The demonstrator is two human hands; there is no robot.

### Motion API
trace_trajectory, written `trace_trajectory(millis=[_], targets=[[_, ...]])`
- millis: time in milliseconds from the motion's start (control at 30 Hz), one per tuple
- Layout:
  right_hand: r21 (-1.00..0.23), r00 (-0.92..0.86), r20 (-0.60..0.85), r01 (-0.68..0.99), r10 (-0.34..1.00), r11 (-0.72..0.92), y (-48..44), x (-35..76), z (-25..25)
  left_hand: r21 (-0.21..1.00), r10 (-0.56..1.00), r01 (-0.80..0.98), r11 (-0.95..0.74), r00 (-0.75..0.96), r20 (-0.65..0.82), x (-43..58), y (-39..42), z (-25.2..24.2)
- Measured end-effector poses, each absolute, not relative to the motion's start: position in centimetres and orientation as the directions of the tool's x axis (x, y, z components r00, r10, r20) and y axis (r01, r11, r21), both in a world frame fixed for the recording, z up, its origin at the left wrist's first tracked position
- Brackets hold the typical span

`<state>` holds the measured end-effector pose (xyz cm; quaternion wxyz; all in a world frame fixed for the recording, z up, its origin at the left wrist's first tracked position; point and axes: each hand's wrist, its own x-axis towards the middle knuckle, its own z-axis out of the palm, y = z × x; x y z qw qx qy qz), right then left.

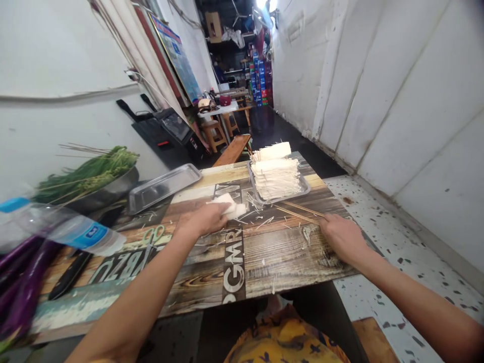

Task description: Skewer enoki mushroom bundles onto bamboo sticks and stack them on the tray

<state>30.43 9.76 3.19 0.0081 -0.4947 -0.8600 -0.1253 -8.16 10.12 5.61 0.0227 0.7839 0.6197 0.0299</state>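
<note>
My left hand (pixel 207 220) is closed around the near end of a pale bunch of enoki mushrooms (pixel 237 209) low over the wooden-print table. Slightly blurred, its fingertips are partly hidden by the bunch. At the table's right side, my right hand (pixel 343 236) pinches the ends of several thin bamboo skewers (pixel 297 214), which point left toward the tray. Beyond both hands stands a clear plastic tray (pixel 305 189) heaped with skewered enoki mushrooms (pixel 276 177). Loose enoki strands (pixel 264 222) lie scattered between the hands.
At the left are an empty clear tray (pixel 164 187), a metal bowl (pixel 109 190) of skewered greens (pixel 88 171), a water bottle (pixel 91 236), purple eggplants (pixel 32 282), green-handled scissors (pixel 153 234) and a black-handled knife (pixel 70 275). A wooden bench (pixel 232 150) stands past the table (pixel 280 257).
</note>
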Motion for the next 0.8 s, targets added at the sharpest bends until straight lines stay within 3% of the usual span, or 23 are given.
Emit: trace_trajectory(millis=[333, 400, 467, 600, 800], targets=[[0.202, -0.556, 0.234, 0.830, 0.797, 0.520, 9.2, 31.2, 4.0, 0.293, 0.938, 0.956, 0.009, -0.110, 0.330, -9.6, 7.9, 7.8], [0.094, -0.527, 0.342, 0.843, 0.778, 0.530, 8.0, 31.6, 4.3, 0.387, 0.883, 0.921, 0.046, -0.218, 0.416, -8.2, 6.1, 8.4], [-0.114, -0.456, 0.420, 0.831, 0.785, 0.544, 6.6, 31.8, 4.4, 0.415, 0.845, 0.908, 0.059, -0.267, 0.464, -5.5, 4.4, 7.9], [-0.519, -0.314, 0.364, 0.713, 0.877, 0.471, 3.4, 31.4, 3.4, 0.329, 0.889, 0.938, -0.106, -0.059, 0.454, 1.7, 2.1, 4.2], [-0.621, -0.324, 0.352, 0.621, 0.878, 0.478, -1.8, 31.2, 0.9, 0.168, 0.878, 0.864, -0.474, 0.449, 0.167, 5.1, 0.5, 3.4]])
